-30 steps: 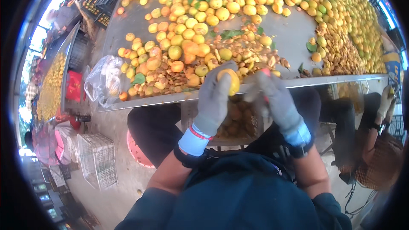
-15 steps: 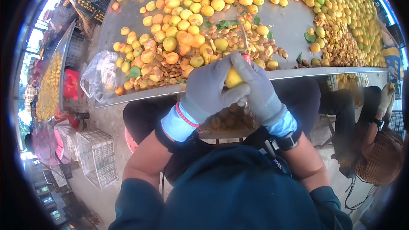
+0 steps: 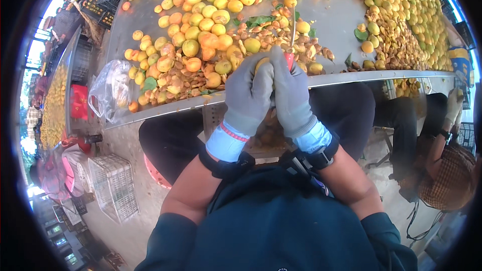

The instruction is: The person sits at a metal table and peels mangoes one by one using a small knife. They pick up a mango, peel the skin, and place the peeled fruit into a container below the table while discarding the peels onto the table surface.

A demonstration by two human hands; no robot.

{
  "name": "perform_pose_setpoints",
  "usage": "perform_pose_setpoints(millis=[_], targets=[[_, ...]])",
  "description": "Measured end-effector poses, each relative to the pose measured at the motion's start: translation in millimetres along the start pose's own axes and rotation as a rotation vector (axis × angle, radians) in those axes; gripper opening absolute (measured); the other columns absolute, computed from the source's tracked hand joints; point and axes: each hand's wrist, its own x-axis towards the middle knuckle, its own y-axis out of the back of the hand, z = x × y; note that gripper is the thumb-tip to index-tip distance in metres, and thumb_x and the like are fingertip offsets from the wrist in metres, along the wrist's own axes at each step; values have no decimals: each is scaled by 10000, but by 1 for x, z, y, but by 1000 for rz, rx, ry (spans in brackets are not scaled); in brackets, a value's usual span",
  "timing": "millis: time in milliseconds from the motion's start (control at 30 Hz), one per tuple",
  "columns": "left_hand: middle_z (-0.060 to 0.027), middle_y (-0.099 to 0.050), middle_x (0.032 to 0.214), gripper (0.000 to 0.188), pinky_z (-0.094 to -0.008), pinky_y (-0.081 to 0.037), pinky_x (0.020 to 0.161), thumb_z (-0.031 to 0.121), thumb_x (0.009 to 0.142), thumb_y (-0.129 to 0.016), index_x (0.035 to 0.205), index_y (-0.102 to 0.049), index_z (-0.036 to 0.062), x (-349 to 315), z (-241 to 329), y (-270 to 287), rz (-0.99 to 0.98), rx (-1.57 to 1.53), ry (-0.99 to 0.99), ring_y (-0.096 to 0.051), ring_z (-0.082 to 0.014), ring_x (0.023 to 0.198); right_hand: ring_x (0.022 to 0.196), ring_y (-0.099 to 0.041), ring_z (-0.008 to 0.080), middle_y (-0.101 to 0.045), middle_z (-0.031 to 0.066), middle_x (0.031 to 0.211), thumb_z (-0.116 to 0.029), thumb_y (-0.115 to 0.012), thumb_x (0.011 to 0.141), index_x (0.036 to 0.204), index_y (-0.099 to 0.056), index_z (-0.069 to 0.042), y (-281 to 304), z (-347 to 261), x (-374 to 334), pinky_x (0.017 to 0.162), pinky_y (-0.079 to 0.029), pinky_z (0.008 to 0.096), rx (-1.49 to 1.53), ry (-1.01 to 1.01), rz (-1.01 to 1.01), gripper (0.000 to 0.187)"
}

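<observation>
Both my hands wear grey gloves and are pressed together at the near edge of the metal table. My left hand is closed around an apricot, of which only a yellow strip shows between the fingers. In my right hand is a knife; its red handle peeks out above the fist and the thin blade points away over the table. Beyond the hands lie whole apricots and a heap of brownish apricot pits or scraps.
A clear plastic bag hangs at the table's left corner. Below my hands, partly hidden, is a crate with fruit. A white crate stands on the floor at left. At right sits another person with a gloved hand.
My hands have drawn closer together and turned more upright. The apricot, plainly visible between them before, is now mostly hidden by my left fingers. The view has shifted slightly.
</observation>
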Motion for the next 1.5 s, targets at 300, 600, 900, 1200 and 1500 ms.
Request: perform_pose_setpoints(millis=[300, 600, 900, 1200, 1500], targets=[[-113, -650, 891, 397, -361, -483, 677, 378, 997, -451, 1076, -597, 17, 8, -34, -27, 2, -367, 543, -617, -230, 782, 553, -463, 22, -545, -40, 672, -311, -531, 992, 911, -623, -62, 15, 22, 7, 491, -371, 192, -351, 332, -6, 277], [-171, -658, 1040, 671, -443, -528, 898, 550, 983, -310, 1314, -478, -8, 9, -45, 32, -198, -1302, 811, -668, -293, 832, 477, -476, 111, -519, 16, 568, -344, -393, 1022, 969, -619, -9, 56, -3, -4, 493, -393, 229, -79, -194, -406, 408], [-56, -611, 745, 663, -243, -398, 516, 542, 999, -243, 1228, -578, 18, 5, 3, 49, -93, -1035, 946, -481, -91, 554, 585, -495, 30, -591, -36, 702, -173, -637, 924, 768, -607, -63, 46, -44, -26, 515, -394, 199, -369, -3, -148, 193], [0, -542, 663, 214, -185, -344, 491, 146, 988, -419, 1074, -540, -8, -2, 40, 37, -281, -859, 762, -445, -33, 541, 388, -225, 48, -237, -78, 497, -437, -375, 1022, 803, -538, -99, -17, -84, 12, 386, -268, 195, 345, 181, -459, 435], [-53, -657, 701, 492, -214, -325, 384, 373, 1023, -282, 924, -622, 31, -4, 47, 19, -191, -531, 614, -468, -55, 442, 400, -279, 70, -295, -59, 500, -377, -328, 1041, 871, -517, -44, -12, -71, 11, 421, -307, 202, -67, 346, -445, 419]])
